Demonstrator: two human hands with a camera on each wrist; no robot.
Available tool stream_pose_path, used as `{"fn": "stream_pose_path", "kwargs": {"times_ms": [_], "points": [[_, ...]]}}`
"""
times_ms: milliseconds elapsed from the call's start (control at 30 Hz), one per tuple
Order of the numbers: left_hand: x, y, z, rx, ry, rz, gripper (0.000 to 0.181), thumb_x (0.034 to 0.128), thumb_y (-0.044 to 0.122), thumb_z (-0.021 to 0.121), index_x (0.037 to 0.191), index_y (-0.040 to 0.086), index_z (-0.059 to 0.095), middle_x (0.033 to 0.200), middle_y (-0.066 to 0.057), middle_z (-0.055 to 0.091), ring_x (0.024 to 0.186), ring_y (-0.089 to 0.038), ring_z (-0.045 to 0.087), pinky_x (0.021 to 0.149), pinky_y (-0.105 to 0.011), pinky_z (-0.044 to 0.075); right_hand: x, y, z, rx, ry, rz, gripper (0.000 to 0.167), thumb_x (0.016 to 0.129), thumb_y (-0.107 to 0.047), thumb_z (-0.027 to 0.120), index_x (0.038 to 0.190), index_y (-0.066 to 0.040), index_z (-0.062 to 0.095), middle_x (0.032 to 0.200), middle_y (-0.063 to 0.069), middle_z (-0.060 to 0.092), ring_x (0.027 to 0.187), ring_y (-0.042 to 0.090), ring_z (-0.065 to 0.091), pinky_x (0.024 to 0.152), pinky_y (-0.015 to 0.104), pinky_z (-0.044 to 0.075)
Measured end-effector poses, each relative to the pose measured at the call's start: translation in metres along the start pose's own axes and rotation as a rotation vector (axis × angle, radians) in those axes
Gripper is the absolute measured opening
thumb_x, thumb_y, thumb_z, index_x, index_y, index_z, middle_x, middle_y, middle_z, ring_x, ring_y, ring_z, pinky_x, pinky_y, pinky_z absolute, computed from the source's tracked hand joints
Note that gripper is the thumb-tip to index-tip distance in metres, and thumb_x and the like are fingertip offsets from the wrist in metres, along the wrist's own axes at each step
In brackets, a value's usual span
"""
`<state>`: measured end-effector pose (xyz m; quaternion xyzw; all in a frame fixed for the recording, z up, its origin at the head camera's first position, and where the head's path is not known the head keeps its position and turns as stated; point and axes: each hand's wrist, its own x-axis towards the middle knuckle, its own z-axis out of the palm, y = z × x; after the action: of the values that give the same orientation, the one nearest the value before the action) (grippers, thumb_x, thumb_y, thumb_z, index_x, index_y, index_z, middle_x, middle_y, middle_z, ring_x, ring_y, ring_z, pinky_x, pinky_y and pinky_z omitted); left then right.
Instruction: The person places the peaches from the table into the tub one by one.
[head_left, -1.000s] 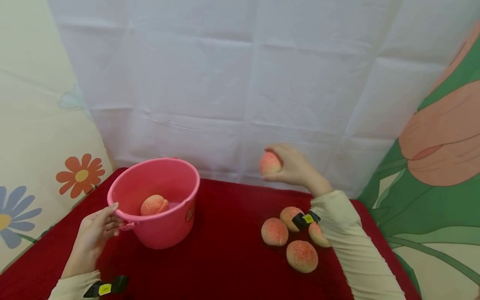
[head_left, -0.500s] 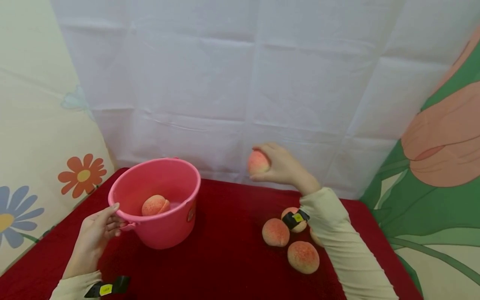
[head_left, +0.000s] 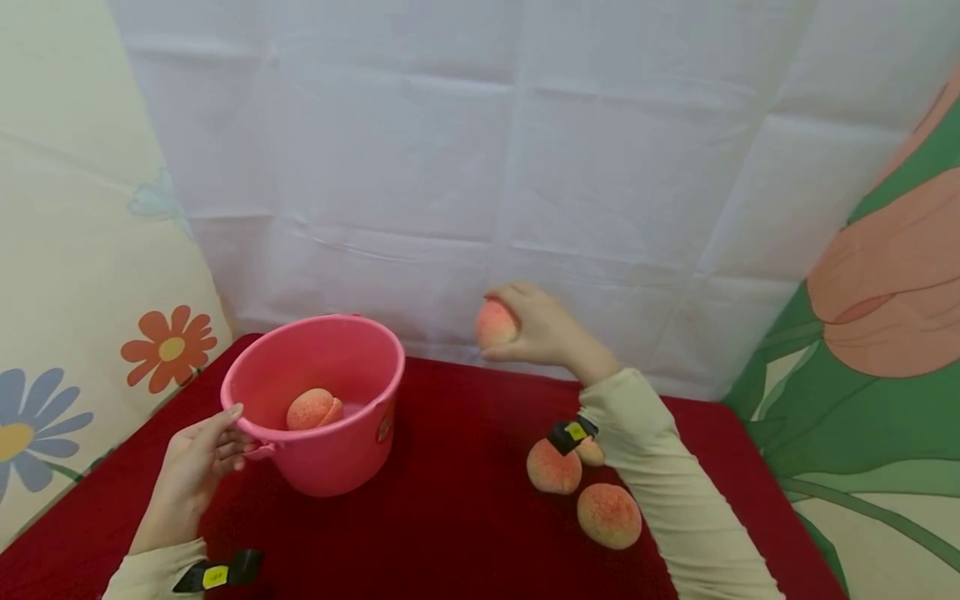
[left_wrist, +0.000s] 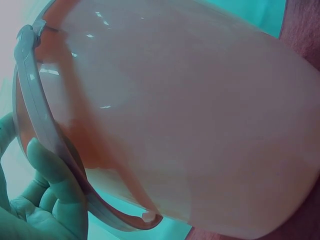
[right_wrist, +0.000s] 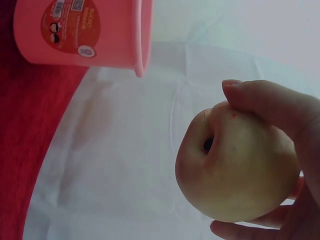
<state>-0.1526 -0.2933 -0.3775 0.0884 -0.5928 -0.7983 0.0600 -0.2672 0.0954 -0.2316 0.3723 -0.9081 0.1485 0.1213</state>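
Head view: pink bucket (head_left: 330, 462) stands on the red cloth (head_left: 450, 533), and we take it as our landmark. Its mouth faces up and a little toward us; whether it tips slightly we cannot tell. One peach (head_left: 313, 409) lies inside, low down, so the walls pen it and it should not roll.

Left hand (head_left: 197, 467) is at the bucket's near-left edge. Thumb tip lies at the rim, other fingers curl in below it; on the left wrist view we see a finger against the handle (left_wrist: 42, 110). Whether the hold bears on rim, handle or both we cannot say. We judge it a steadying hold, set low and aside so that the mouth is unobstructed.

Right hand (head_left: 543, 329) is to the right of the bucket, well apart from it and raised above rim height by our reading. Thumb and fingers wrap the held peach (head_left: 495, 323) from opposite sides, probably because a round thing slips from a flat touch. On the right wrist view its dimple, with a dark hole, is uncovered.

Right of the bucket, nearer us, we count three loose peaches: one (head_left: 553, 467), a second (head_left: 609, 515), a third (head_left: 590, 451) partly hidden by wrist strap (head_left: 572, 437) and sleeve (head_left: 648, 454). Grouped closely, they seem placed for easy reach.
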Motion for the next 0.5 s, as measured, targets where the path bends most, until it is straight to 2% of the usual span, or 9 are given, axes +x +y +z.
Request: {"fn": "stream_pose_path", "kwargs": {"times_ms": [233, 500], "points": [[-0.001, -0.001, -0.001, -0.008, -0.017, 0.013, 0.034, 0.0932, 0.026, 0.051, 0.067, 0.016, 0.07, 0.061, 0.003, 0.064, 0.054, -0.008, 0.059, 0.047, -0.02, 0.046, 0.009, -0.008, 0.005, 0.033, -0.011, -0.014, 0.076, 0.068, -0.043, 0.075, 0.13, -0.008, 0.046, 0.129, 0.012, 0.048, 0.117, 0.028, 0.045, 0.093, 0.045, 0.038], [-0.002, 0.0, 0.0, 0.004, -0.002, 0.012, 0.032, 0.0927, 0.027, 0.052, 0.069, 0.016, 0.071, 0.062, 0.003, 0.064, 0.054, -0.009, 0.059, 0.047, -0.021, 0.046, 0.02, -0.016, 0.016, 0.055, -0.016, -0.013, 0.076, 0.067, -0.043, 0.076, 0.129, -0.009, 0.047, 0.126, 0.01, 0.051, 0.113, 0.025, 0.047, 0.09, 0.044, 0.041]]}}
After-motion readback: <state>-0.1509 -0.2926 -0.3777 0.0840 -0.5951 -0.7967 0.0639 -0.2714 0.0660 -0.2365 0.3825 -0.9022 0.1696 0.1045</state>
